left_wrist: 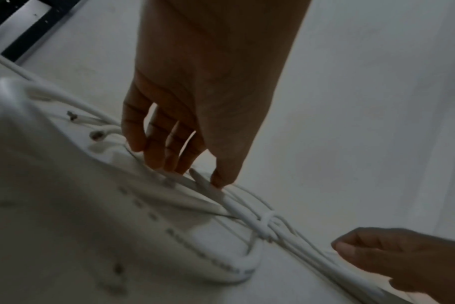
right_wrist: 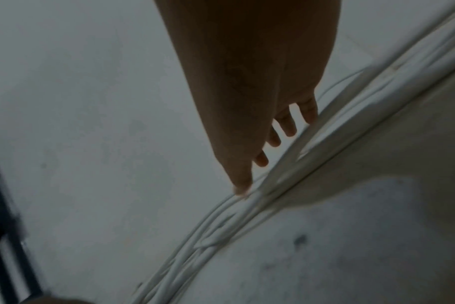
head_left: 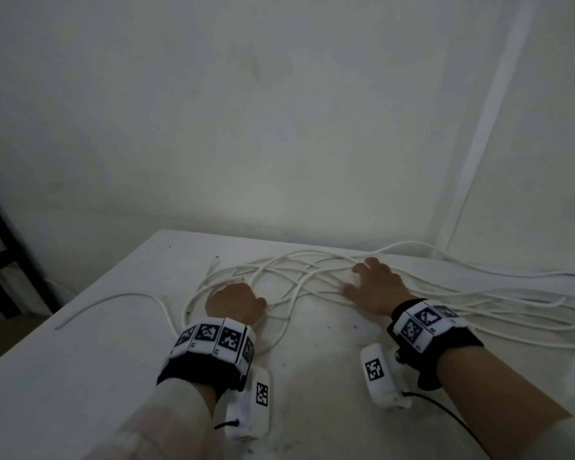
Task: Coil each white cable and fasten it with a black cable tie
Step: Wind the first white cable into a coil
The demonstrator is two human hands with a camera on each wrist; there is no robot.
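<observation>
Several white cables [head_left: 312, 277] lie tangled in loose loops across the far half of the white table [head_left: 80, 376]. My left hand [head_left: 236, 300] reaches down onto the left side of the tangle. In the left wrist view its fingertips [left_wrist: 164, 162] and thumb touch the strands, with a cable end [left_wrist: 196, 174] standing loose in the gap between them. My right hand [head_left: 362, 277] lies on the middle of the tangle with its fingers spread. The right wrist view shows those fingers [right_wrist: 288, 127] straight, with the tips on the cables [right_wrist: 221, 232]. No black cable tie shows in any view.
The cables trail off to the right [head_left: 528, 293] toward the wall corner. One loose strand [head_left: 113, 300] curves toward the table's left edge. A dark metal frame [head_left: 10, 260] stands beyond that edge. A plain wall [head_left: 279, 127] rises close behind the table.
</observation>
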